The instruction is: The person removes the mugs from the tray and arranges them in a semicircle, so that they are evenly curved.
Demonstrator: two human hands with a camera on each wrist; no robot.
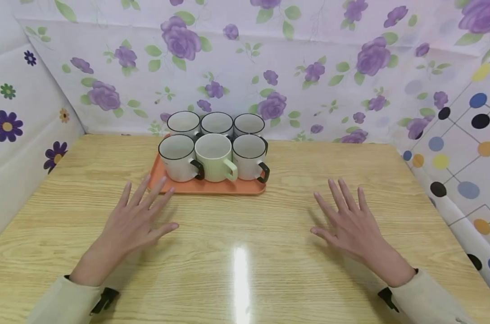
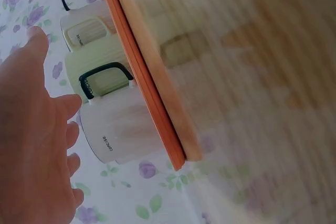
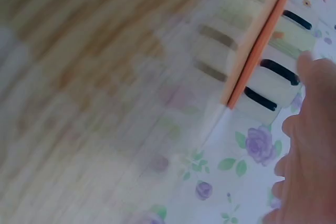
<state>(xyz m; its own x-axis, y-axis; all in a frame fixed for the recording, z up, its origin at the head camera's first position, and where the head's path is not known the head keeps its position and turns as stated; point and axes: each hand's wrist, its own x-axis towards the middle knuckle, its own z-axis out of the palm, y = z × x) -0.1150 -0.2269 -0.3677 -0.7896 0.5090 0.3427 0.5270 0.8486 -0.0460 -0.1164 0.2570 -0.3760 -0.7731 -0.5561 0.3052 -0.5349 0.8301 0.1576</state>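
Observation:
An orange tray (image 1: 212,188) bears two rows of mugs. In its front row a pale green mug (image 1: 213,157) stands between a white mug (image 1: 177,159) on the left and another white mug (image 1: 249,157) on the right, both with dark rims and black handles. Three more dark-rimmed white mugs (image 1: 183,122) stand behind, partly hidden. My left hand (image 1: 133,220) is spread palm down, its fingertips close to the tray's front left corner. To the right of the tray, my right hand (image 1: 350,222) is spread too and holds nothing.
A wood-grain table (image 1: 277,252) reflects a bright streak of light near its front. A wall cloth with purple roses (image 1: 229,58) rises behind the tray. Patterned cloths flank the table, one with small flowers (image 1: 10,126), one with coloured dots (image 1: 468,148).

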